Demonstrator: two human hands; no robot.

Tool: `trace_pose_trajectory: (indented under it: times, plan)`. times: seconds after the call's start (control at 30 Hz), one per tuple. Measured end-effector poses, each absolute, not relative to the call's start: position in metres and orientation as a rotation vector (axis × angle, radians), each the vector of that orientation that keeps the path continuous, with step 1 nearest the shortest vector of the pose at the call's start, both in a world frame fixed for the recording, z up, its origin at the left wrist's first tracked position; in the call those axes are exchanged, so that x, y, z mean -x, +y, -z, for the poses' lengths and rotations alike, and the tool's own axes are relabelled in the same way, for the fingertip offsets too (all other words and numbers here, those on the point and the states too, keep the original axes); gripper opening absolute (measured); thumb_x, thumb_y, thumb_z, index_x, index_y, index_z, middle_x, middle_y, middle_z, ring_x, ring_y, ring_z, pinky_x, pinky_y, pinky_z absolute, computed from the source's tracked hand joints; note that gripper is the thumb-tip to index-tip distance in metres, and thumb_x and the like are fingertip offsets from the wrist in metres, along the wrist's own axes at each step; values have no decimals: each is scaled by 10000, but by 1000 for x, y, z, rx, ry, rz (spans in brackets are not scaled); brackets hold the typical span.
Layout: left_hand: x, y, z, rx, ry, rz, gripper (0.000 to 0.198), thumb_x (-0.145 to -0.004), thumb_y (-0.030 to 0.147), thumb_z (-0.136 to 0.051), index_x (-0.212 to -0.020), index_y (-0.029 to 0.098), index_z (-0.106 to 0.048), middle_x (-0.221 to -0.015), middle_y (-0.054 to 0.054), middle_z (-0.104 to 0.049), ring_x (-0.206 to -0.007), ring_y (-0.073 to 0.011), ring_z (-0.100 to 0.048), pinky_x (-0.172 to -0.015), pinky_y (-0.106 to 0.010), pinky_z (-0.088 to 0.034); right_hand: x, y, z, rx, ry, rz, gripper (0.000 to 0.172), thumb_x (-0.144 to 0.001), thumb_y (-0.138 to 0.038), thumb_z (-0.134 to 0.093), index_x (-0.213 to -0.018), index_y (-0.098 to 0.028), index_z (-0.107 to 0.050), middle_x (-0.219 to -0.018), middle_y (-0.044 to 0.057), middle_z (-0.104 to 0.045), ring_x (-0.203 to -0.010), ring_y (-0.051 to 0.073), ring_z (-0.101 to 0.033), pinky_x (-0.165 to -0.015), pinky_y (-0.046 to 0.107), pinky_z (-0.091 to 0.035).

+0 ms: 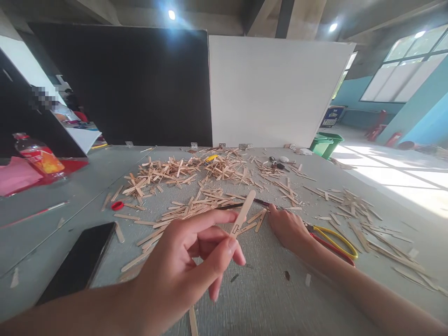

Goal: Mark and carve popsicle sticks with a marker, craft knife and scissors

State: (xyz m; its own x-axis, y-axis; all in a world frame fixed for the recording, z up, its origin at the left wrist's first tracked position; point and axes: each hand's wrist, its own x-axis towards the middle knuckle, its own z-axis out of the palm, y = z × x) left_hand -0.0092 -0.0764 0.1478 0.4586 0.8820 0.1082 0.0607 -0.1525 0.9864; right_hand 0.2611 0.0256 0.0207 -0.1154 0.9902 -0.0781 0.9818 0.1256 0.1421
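Note:
My left hand pinches a flat wooden craft stick between thumb and fingers, tilted upward. A small dark outline is marked near the stick's lower end. Farther right, my right hand rests low over the table, its fingertips closed at the end of a slim black pen-like tool. Part of that tool is hidden behind the raised stick. Pliers with yellow and red handles lie just beside my right wrist. Loose craft sticks are spread behind my left hand.
A larger heap of sticks covers the table's far part, with more scattered right. A black phone, red bottle cap and drink bottle are on the left. Black and white panels stand along the back edge.

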Motion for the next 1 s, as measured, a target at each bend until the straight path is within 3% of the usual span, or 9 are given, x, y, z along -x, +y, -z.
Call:
trace_pose_trajectory:
  times: [0.57,0.83,0.93,1.0]
  plan:
    - [9,-84,-140,-1586,827,-942,205,-1019,340,-605,-1204,271,-661,-809,-5,-770,-426,-58,-578,-472,-155,-508,-263,28,-19,-1995,2265,-64,166,-1023,-124,-461,-1177,-145,-521,-861,117,-742,-840,342,-773,-598,319,-437]
    - [4,-83,-143,-1740,841,-1021,66,-1016,230,-576,-1038,256,-633,-761,30,-782,-397,-68,-622,-412,-125,-506,-263,25,-20,-1988,2286,-58,199,-1026,-118,-467,-1220,-128,-514,-866,121,-746,-845,336,-773,-586,313,-413]
    - [12,-87,-140,-2042,981,-1214,163,-936,133,-669,-995,284,-689,-742,56,-783,-520,-108,-722,-526,-152,-602,-262,24,-23,-1993,2274,-37,194,-1025,-126,-491,-1216,-131,-520,-854,120,-745,-831,319,-773,-588,302,-406]
    - [19,-95,-137,-2301,933,-1244,382,-877,103,-724,-1145,375,-749,-980,38,-829,-823,-180,-808,-780,-239,-674,-262,24,-24,-1994,2266,-27,187,-1020,-131,-508,-1207,-133,-523,-853,121,-743,-835,317,-773,-606,301,-420]
